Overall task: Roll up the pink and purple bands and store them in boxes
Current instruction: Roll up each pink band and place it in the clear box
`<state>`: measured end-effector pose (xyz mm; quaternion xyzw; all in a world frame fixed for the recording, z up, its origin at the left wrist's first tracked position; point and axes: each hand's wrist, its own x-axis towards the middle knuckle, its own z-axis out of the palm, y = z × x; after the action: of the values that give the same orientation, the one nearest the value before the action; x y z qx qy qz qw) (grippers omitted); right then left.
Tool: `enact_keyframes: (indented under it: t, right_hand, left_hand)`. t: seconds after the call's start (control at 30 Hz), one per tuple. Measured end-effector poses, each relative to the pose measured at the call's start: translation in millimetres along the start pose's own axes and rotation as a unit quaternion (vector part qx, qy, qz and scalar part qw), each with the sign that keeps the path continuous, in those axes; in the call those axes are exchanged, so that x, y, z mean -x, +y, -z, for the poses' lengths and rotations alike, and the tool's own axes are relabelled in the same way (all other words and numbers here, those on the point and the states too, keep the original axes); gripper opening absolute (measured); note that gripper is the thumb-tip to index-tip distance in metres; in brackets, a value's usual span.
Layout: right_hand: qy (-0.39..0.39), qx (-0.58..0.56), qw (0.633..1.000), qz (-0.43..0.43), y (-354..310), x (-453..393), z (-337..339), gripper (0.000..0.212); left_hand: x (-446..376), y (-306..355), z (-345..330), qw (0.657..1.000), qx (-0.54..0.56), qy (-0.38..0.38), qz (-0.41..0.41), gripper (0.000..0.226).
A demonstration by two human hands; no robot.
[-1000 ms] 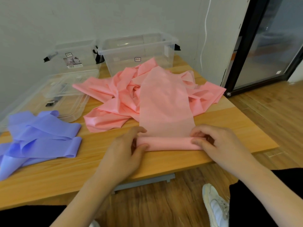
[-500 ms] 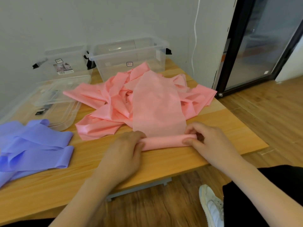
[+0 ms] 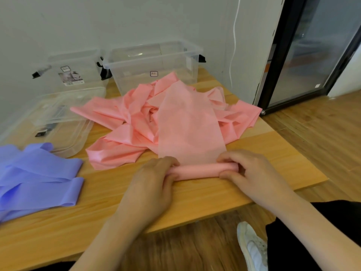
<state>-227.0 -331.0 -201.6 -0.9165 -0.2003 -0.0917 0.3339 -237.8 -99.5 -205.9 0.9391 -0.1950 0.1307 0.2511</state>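
Note:
A long pink band (image 3: 187, 122) lies in a crumpled heap on the wooden table (image 3: 195, 198), one flat strip of it running toward me. Its near end is wound into a pink roll (image 3: 197, 171) near the table's front edge. My left hand (image 3: 152, 184) grips the roll's left end, fingers curled over it. My right hand (image 3: 252, 173) pinches the right end between thumb and fingers. A purple band (image 3: 37, 177) lies loosely folded at the left. Two clear plastic boxes (image 3: 154, 65) (image 3: 72, 71) stand open at the back by the wall.
Clear box lids (image 3: 58, 122) lie on the table left of the pink heap. The table's right edge ends close to my right hand, with wooden floor beyond. A black-framed glass door (image 3: 312, 55) stands at the right. My white shoe (image 3: 252, 249) shows below the table.
The roll has been turned a little further up the flat strip and looks slightly thicker. Both hands stay on its ends. The view has shifted to the right.

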Motion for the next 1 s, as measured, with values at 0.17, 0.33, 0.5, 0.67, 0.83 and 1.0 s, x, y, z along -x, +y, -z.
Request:
enact_keyframes:
  t: [0.17, 0.33, 0.5, 0.67, 0.83, 1.0]
  right_hand:
    - [0.003, -0.058, 0.998, -0.027, -5.7, 5.0, 1.5, 0.019]
    - [0.019, -0.031, 0.999, -0.02, -4.6, 9.0, -1.9, 0.013]
    - [0.013, -0.036, 0.999, -0.002, 2.3, 8.4, 3.1, 0.008]
    - [-0.053, -0.035, 0.998, 0.001, 5.0, 10.9, 6.9, 0.032]
    - [-0.002, -0.085, 0.996, -0.034, -9.3, 12.0, -4.5, 0.036]
    - [-0.048, -0.281, 0.954, -0.098, -18.6, 8.9, -8.3, 0.03]
  left_hand:
    - [2.9, 5.2, 1.6, 0.997, 0.065, 0.017, 0.03, 0.013]
    - [8.0, 7.4, 1.0, 1.0, -0.013, 0.026, 0.0, 0.023]
    - [14.5, -1.8, 9.2, 0.997, -0.065, -0.022, -0.039, 0.033]
    - [14.9, -4.3, 15.8, 0.999, 0.01, -0.014, -0.033, 0.033]
    - [18.3, 3.0, 8.2, 0.995, 0.087, -0.001, 0.049, 0.032]
    - [20.7, 10.4, 3.5, 0.993, 0.089, -0.063, 0.038, 0.046]
